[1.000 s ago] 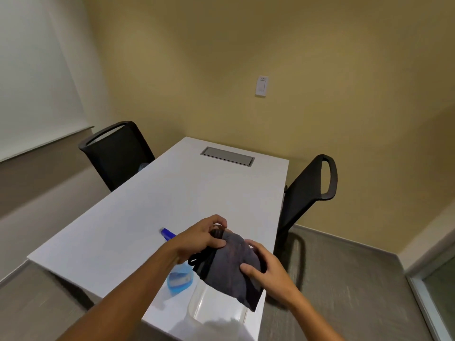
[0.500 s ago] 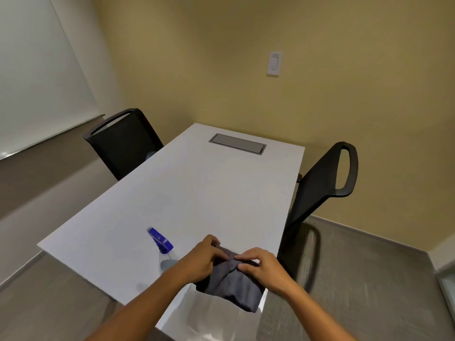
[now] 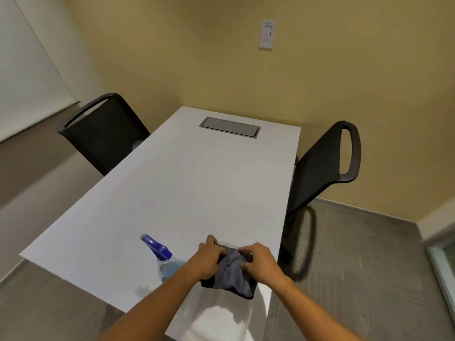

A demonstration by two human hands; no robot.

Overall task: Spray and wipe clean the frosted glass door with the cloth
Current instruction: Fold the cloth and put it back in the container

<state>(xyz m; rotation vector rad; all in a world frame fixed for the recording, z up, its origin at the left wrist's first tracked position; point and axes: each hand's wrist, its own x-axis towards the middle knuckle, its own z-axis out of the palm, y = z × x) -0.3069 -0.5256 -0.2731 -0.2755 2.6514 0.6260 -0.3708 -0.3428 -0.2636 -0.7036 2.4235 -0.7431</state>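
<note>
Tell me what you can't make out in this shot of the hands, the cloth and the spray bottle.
Head view only:
- Spray bottle: its lower body hidden by the left hand and forearm.
- Cloth: upper edge covered by both hands; right hand fingers curl over it.
- Frosted glass door: at most a sliver at the right edge, unconfirmed.

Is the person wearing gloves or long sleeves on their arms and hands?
No. Both hands are bare: no gloves show on the left hand or the right hand. No rings, watch or bracelet show in this view. Both forearms are uncovered as far as the bottom edge of the picture, so no sleeve shows; what is worn higher up is out of view.
</note>
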